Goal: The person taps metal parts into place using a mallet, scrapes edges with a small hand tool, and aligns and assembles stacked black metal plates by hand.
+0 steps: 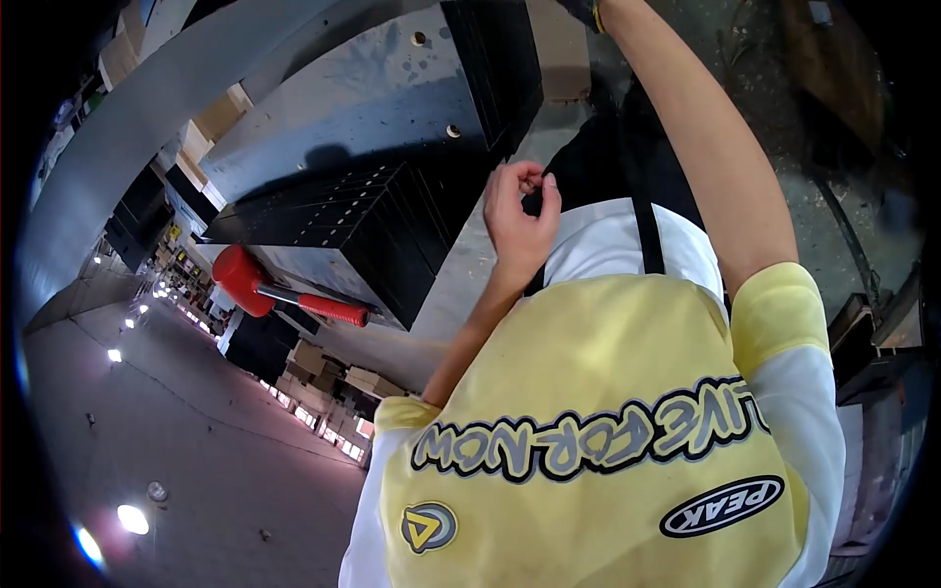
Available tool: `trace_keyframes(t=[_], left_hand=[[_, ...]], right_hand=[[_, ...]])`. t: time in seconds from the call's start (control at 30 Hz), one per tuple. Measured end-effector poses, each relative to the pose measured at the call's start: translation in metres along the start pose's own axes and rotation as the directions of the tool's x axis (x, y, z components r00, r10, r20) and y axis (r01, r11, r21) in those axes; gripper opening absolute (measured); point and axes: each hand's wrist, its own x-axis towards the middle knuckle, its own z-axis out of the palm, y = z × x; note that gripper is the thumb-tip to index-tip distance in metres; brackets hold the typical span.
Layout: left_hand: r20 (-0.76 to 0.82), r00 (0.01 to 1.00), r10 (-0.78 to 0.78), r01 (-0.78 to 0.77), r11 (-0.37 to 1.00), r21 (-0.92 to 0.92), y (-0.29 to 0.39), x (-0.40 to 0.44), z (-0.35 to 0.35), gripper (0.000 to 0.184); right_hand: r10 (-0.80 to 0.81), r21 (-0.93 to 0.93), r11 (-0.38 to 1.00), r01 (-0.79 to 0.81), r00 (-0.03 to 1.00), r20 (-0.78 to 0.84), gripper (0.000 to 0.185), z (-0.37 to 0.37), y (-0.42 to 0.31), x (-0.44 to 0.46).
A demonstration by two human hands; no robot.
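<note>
My left hand (521, 218) is in front of my waist, its fingers curled in and the thumb bent toward them. Whether anything small sits inside the curl is hidden. Just left of it stands a block of black panels (412, 235), with rows of small light dots or holes along one face. My right arm stretches up to the top edge, where a dark band or glove cuff with some yellow (592, 14) shows at the wrist. The fingers of that hand are out of frame. A red mallet (245, 281) with a metal shaft and red grip lies beside the black panels.
A grey-blue surface (343, 113) with round holes extends behind the panels, and another black piece (493, 69) stands on its right. Brown cardboard (564, 49) is at the top. A dark cable or strip (848, 230) lies on the floor at right. Boxes (314, 365) appear farther off.
</note>
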Motion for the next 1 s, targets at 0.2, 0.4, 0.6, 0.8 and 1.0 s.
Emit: trace_keyframes(t=[0.2, 0.4, 0.6, 0.8, 1.0], left_hand=[[0.123, 0.800, -0.587, 0.502, 0.545, -0.671, -0.014, 0.021, 0.001, 0.040], [0.244, 0.683, -0.688, 0.562, 0.282, -0.777, 0.018, 0.043, -0.011, 0.033], [0.331, 0.605, -0.724, 0.606, 0.150, -0.781, 0.023, 0.056, -0.026, 0.012], [0.310, 0.716, -0.626, 0.568, 0.263, -0.780, 0.026, 0.047, -0.026, 0.007], [0.509, 0.665, -0.547, 0.743, 0.557, -0.372, 0.075, 0.032, -0.042, 0.018]], right_hand=[[-0.517, -0.364, 0.781, 0.508, 0.852, 0.079, 0.038, 0.014, 0.037, -0.013], [-0.571, -0.531, 0.622, 0.576, 0.797, 0.196, 0.030, 0.005, 0.026, -0.023], [-0.517, -0.615, 0.534, 0.580, 0.800, 0.305, 0.026, -0.001, 0.017, -0.030], [-0.516, -0.594, 0.577, 0.560, 0.814, 0.266, 0.028, 0.002, 0.020, -0.021], [-0.467, -0.481, 0.798, 0.364, 0.877, -0.110, 0.032, -0.009, 0.035, -0.016]])
